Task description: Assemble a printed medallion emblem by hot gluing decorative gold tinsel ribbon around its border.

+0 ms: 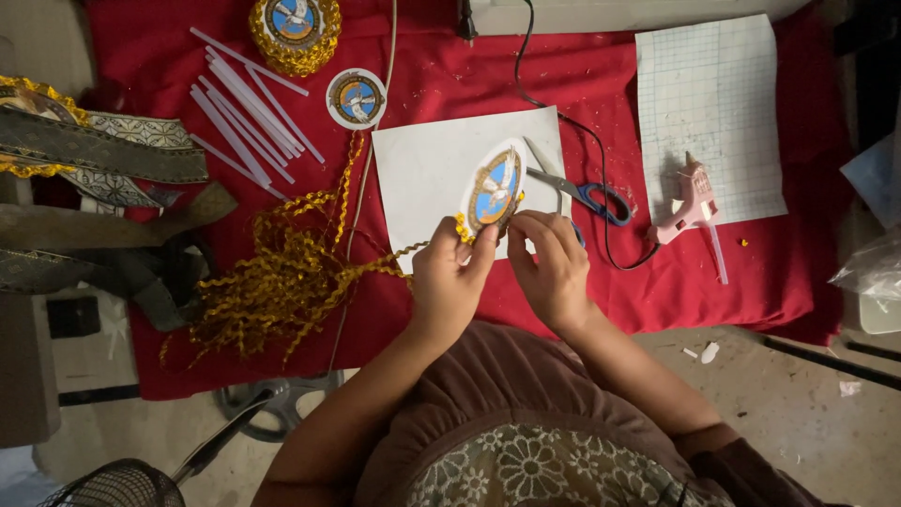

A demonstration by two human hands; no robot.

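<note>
2 hands meet near centre: left hand [449, 274] and right hand [549, 268] both pinching 1 round badge [495, 188] with gold trim [282, 272] trailing left. beyond: 1 scissors [582, 192], 1 glue gun [693, 199] right, 2 more badges [357, 98] far left.

Warm, fairly dim indoor light falls brightest on the red cloth [713, 272] toward twelve o'clock; corners at seven and nine o'clock sink into shadow. Focus is reasonably sharp, edges slightly bowed.

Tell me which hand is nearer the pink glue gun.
Right. The right hand is just left of the glue gun; the left hand is farther left, beyond it.
</note>
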